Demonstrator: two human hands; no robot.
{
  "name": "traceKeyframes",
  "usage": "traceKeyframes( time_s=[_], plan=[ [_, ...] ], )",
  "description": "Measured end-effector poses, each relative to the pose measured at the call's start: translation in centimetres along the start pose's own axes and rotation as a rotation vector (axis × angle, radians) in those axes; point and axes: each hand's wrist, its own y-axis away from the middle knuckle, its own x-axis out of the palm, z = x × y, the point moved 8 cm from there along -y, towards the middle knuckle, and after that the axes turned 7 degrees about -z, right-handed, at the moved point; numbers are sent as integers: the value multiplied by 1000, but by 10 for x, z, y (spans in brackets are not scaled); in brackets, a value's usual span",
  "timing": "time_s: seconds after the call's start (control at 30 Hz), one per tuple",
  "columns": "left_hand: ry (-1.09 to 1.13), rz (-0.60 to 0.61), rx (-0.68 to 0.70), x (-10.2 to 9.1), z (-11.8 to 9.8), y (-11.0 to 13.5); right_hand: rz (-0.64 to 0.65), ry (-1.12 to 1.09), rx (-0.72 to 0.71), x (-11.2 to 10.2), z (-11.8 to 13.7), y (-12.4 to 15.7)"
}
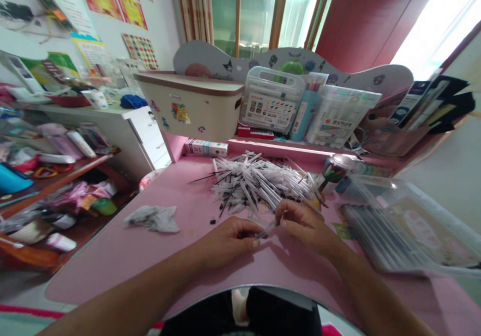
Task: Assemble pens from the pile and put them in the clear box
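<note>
Windows [257,20] stand behind a pink desk [112,263], and from where I watch, a shelf at its back carries a lidded bin [199,108] and two clear cases, one of them the marker case [276,100]. Near the desk's front edge, I see the left hand [235,238] pinching one end of a slim pen [266,229] between thumb and fingers. At its dark upper end, the right hand [300,220] has thumb and forefinger pressed together on it. Just beyond both hands I have a heaped pile [259,178] of white and dark sticks. Crumpled tissue [154,219] lies left of it, an open box [391,235] right.
</note>
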Motion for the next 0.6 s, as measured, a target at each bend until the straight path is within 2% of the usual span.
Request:
traceKeyframes(
  time_s=[0.2,0.4,0.6],
  plan=[
    [16,6,28,1,-2,0,-40,180,-142,-1,15,-3],
    [24,-15,51,1,-5,1,12,26,20,3,2,0],
    [-14,-15,80,-2,-3,-1,-24,157,-42,2,8,-1]
  ],
)
